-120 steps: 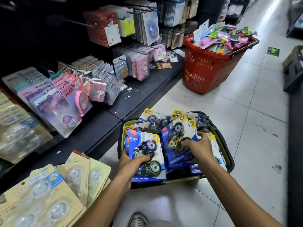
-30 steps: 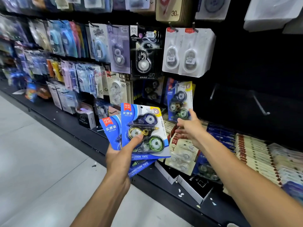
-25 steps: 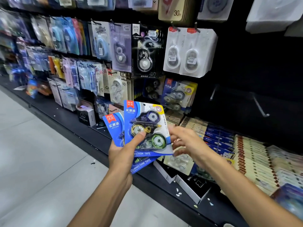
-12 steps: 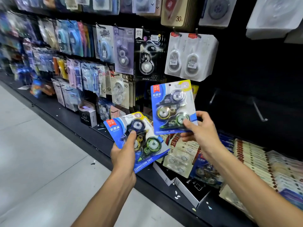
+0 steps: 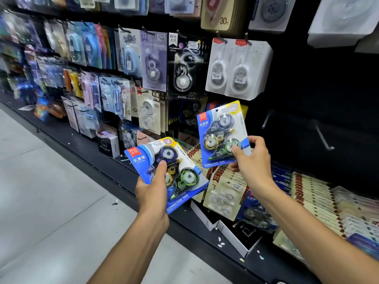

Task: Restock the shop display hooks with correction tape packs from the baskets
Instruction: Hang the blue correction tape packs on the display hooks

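Observation:
My left hand (image 5: pixel 152 193) grips a blue correction tape pack (image 5: pixel 180 160), thumb pressed on its front, tilted in front of the lower shelf. Whether more packs lie behind it I cannot tell. My right hand (image 5: pixel 253 158) pinches a second blue correction tape pack (image 5: pixel 220 130) by its lower right corner and holds it upright against the black display wall, just below the white packs (image 5: pixel 235 68). The pack's top covers the hook behind it. Two bare metal hooks (image 5: pixel 324 138) stick out of the wall to the right.
Rows of hanging tape packs (image 5: pixel 131 56) fill the wall to the left. Flat stacks of beige and blue packs (image 5: pixel 307 193) lie on the lower shelf at the right. Small boxes (image 5: pixel 108 144) stand on the black base ledge (image 5: pixel 82 144). Grey floor tiles (image 5: pixel 51 201) spread out at the left.
My right hand took the top pack from the stack in my left hand and raised it to the display wall. My left hand's remaining pack has tilted.

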Demonstrator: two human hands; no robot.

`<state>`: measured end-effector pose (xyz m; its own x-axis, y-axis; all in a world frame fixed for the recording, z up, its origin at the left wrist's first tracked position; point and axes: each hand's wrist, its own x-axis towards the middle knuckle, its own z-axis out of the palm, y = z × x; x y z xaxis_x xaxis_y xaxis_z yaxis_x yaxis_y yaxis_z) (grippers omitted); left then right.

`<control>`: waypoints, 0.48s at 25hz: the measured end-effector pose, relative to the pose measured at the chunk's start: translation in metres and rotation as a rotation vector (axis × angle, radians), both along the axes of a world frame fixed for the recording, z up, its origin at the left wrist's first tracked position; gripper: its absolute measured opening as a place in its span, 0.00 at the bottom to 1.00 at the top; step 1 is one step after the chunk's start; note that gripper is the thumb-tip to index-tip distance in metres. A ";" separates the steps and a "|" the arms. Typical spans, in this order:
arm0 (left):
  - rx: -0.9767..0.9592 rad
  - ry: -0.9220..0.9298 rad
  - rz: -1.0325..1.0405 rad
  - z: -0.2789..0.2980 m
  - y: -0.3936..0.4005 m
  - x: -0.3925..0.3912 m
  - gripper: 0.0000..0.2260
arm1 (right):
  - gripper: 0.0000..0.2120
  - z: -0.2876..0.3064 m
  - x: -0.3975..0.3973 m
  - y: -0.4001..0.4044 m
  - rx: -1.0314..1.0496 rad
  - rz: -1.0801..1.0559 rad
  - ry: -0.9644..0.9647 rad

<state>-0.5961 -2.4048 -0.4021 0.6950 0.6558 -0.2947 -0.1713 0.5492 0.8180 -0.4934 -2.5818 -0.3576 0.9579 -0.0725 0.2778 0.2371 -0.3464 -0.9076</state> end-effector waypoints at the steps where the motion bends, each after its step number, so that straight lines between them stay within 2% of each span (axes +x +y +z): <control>1: 0.000 -0.004 -0.003 0.000 0.000 0.000 0.13 | 0.13 0.001 0.002 0.001 0.000 0.004 0.003; 4: 0.009 -0.006 -0.012 0.000 0.000 0.000 0.14 | 0.16 0.005 0.005 0.004 -0.015 0.008 -0.004; 6: 0.009 -0.010 -0.014 0.000 -0.001 0.000 0.14 | 0.15 0.006 0.005 0.006 -0.049 -0.026 -0.081; 9: 0.004 -0.014 -0.014 0.000 0.000 -0.001 0.14 | 0.07 0.004 0.008 0.012 -0.216 -0.063 -0.243; 11: 0.004 -0.017 -0.017 0.000 0.000 -0.001 0.14 | 0.03 0.002 0.019 0.016 -0.157 -0.072 -0.194; 12: 0.007 -0.018 -0.015 -0.001 0.000 -0.001 0.14 | 0.06 0.003 0.026 0.017 -0.092 -0.094 -0.117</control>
<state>-0.5972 -2.4048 -0.4027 0.7101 0.6471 -0.2776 -0.1779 0.5463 0.8185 -0.4672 -2.5644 -0.3548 0.9089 -0.1295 0.3965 0.3016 -0.4527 -0.8391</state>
